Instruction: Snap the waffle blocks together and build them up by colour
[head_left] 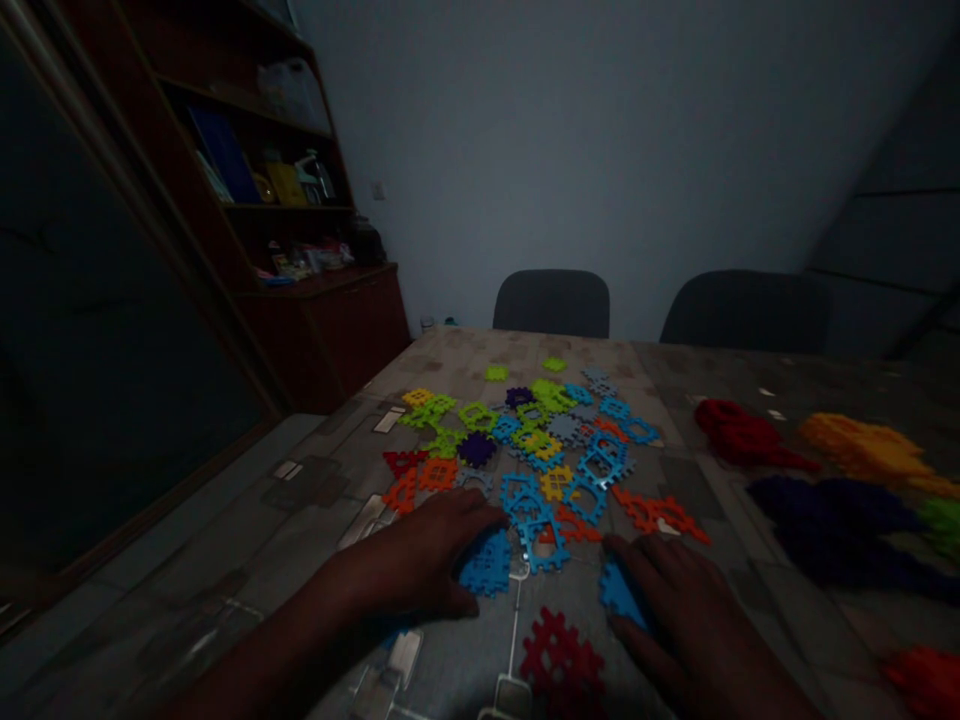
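My left hand (439, 540) is closed around the edge of a blue toothed plastic tile (489, 567), thumb below and fingers above. To the right, my right hand (667, 595) grips another blue tile (621, 592), mostly hidden under its fingers and palm. Between and nearer than the hands lies a dark red toothed piece (561, 655). Just beyond them spreads a loose heap of interlocking tiles: light blue frames (541, 540), orange pieces (656, 512), a yellow window piece (556, 484), lime green pieces (553, 396) and a purple one (477, 449).
On the right of the patterned table (330, 530) sit sorted piles: red (742, 435), yellow-orange (862, 450) and dark purple (840, 525). An orange-red pile (926, 680) is at the lower right. Two dark chairs (551, 302) stand behind the table. A wooden shelf cabinet (322, 330) is at left.
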